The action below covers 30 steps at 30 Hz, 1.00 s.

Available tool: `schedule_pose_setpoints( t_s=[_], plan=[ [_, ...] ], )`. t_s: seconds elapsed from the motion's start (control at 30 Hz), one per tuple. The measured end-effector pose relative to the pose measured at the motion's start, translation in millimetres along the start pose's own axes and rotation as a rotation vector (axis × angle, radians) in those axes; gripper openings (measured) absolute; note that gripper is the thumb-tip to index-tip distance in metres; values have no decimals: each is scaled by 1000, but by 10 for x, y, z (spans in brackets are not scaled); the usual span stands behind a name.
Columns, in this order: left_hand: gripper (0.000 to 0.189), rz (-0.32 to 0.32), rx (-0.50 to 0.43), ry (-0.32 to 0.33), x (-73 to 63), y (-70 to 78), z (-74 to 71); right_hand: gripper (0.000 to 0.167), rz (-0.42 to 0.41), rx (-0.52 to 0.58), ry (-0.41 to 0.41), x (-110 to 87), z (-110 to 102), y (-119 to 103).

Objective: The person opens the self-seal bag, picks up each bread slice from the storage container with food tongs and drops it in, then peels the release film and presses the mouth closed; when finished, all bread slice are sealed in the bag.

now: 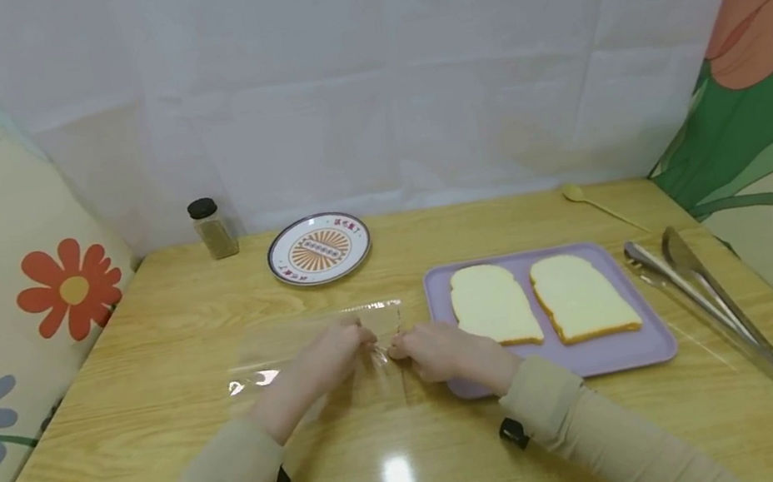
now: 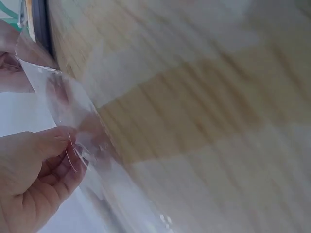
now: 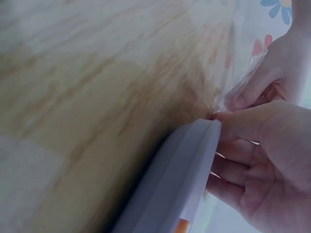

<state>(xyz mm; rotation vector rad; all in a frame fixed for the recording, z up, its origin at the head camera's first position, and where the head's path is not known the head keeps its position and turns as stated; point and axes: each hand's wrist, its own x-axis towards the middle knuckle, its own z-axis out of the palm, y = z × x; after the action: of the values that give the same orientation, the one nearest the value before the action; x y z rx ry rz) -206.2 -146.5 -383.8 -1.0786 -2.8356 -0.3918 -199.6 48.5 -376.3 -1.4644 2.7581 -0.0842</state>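
A clear plastic bag [image 1: 260, 354] lies on the table in front of me, with a crimped strip along its far edge. My left hand [image 1: 339, 354] pinches the bag near its right end; in the left wrist view the film [image 2: 97, 131] bunches between thumb and curled fingers. Close beside it, my right hand [image 1: 434, 351] pinches the bag's right edge between thumb and forefinger. That hand is at the left rim of a purple tray [image 1: 459, 390]. Two bread slices, a left one [image 1: 491, 304] and a right one [image 1: 581, 294], lie on the tray.
Behind the bag are a round patterned plate [image 1: 319, 249] and a black-capped spice jar [image 1: 214, 230]. To the tray's right lie metal tongs [image 1: 723, 306], with a wooden spoon [image 1: 601, 203] farther back. A white cloth [image 1: 368, 75] hangs behind the table.
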Motion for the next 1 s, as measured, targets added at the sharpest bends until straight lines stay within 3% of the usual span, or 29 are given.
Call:
schedule_pose_setpoints(
  t_s=[0.2,0.43,0.63,0.87,1.0],
  plan=[
    [13,63,26,-19,-20,-20,-36,16,12,30,-8,6,9,-4],
    [15,69,-16,-76,2,-11,-90,14,3,71,8,12,8,-18],
    [20,116,-8,-24,42,-23,-92,13,-2,60,10,11,5,-10],
    [12,34,-40,23,39,-15,-63,9,9,71,6,-2,-11,-8],
    [13,-18,-105,44,38,3,-70,10,16,43,-7,-5,-13,-5]
  ],
)
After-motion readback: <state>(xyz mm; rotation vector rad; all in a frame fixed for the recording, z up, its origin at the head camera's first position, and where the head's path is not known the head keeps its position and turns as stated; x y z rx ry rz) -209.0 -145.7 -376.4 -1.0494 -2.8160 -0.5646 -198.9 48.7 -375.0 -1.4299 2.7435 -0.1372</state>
